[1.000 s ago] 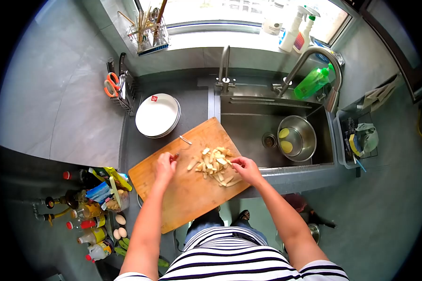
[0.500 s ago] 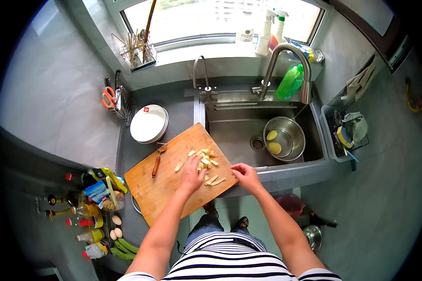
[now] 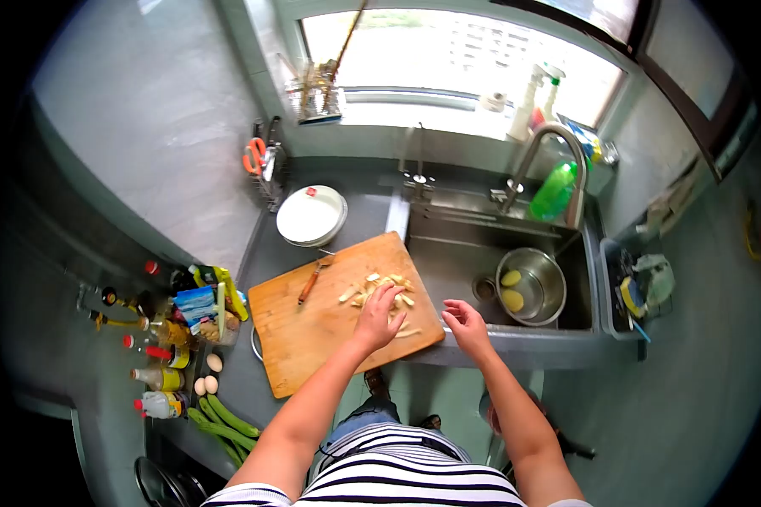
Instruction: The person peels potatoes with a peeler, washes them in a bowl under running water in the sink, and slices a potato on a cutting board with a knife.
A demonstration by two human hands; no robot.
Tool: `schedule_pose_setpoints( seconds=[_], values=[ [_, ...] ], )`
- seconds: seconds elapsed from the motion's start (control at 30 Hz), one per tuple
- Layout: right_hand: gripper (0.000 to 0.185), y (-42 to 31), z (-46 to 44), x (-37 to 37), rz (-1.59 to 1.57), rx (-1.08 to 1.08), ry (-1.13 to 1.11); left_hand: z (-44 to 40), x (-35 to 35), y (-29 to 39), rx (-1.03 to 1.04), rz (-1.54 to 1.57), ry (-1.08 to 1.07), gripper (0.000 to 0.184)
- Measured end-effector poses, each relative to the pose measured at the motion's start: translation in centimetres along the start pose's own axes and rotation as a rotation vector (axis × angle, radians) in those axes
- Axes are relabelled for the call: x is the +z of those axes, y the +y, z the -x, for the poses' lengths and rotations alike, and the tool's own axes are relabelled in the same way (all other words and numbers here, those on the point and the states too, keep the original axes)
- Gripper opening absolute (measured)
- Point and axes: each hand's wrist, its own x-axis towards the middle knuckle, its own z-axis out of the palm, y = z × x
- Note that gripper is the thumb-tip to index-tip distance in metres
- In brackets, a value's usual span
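A wooden cutting board lies at an angle across the counter and the sink's left edge. Pale yellow cut pieces, apparently potato, are heaped near its right side. Over this heap is my left hand, fingers spread and partly hiding the pieces; whether it touches them I cannot tell. My right hand hovers just off the board's right corner, by the sink's front edge, with fingers loosely bent and nothing seen in them. A peeler with a reddish-brown handle rests on the board's upper left part.
The sink holds a metal pot with two peeled yellow pieces. Stacked white plates stand behind the board. To the left are eggs, green vegetables and several bottles. A green bottle stands behind the sink.
The view has shifted, so the scene sits further right. My right hand has come away from the board's corner. My left hand stays over the cut pieces, its fingers more spread.
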Motion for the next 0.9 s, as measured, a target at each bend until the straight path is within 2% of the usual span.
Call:
schedule_pose_setpoints(
  seconds=[0.07, 0.2, 0.3, 0.33, 0.37, 0.43, 0.5, 0.57, 0.63, 0.73, 0.83, 0.9],
  values=[
    [0.029, -2.0, -2.5, 2.0, 0.0, 0.029, -0.084, -0.6, -2.8, -1.8, -0.036, -0.025, 0.08, 0.049],
    [0.03, -3.8, -9.7, 8.3, -0.003, -0.053, -0.289, -2.9, -9.9, -6.6, -0.083, -0.055, 0.3, 0.048],
    [0.03, -10.5, -13.9, 13.8, 0.13, -0.101, -0.404, -4.9, -15.9, -10.3, -0.104, -0.121, 0.44, 0.048],
    [0.03, -12.3, -15.7, 15.8, 0.134, -0.176, -0.455, -5.6, -17.5, -11.4, -0.115, -0.117, 0.483, 0.048],
    [0.033, -14.4, -17.3, 17.6, 0.255, -0.21, -0.473, -6.2, -19.0, -12.6, -0.126, -0.112, 0.523, 0.049],
    [0.034, -15.8, -22.2, 21.9, 0.291, -0.294, -0.512, -7.6, -21.7, -14.3, -0.127, -0.111, 0.546, 0.05],
    [0.036, -18.2, -26.2, 26.0, 0.316, -0.479, -0.439, -8.9, -24.1, -15.4, -0.128, -0.121, 0.564, 0.05],
    [0.037, -20.3, -30.7, 29.8, 0.351, -0.524, -0.39, -10.4, -25.9, -17.0, -0.13, -0.091, 0.576, 0.053],
    [0.042, -22.0, -34.7, 33.1, 0.311, -0.449, -0.304, -11.9, -27.5, -17.7, -0.144, -0.033, 0.59, 0.053],
    [0.055, -24.1, -39.5, 36.6, 0.423, -0.453, -0.2, -14.3, -28.7, -20.1, -0.138, -0.067, 0.603, 0.055],
    [0.058, -25.3, -42.9, 38.9, 0.446, -0.325, -0.181, -15.8, -29.3, -22.2, -0.145, -0.103, 0.615, 0.055],
    [0.068, -25.6, -44.5, 39.8, 0.464, -0.289, -0.185, -16.6, -29.7, -22.6, -0.144, -0.097, 0.607, 0.054]
  ],
)
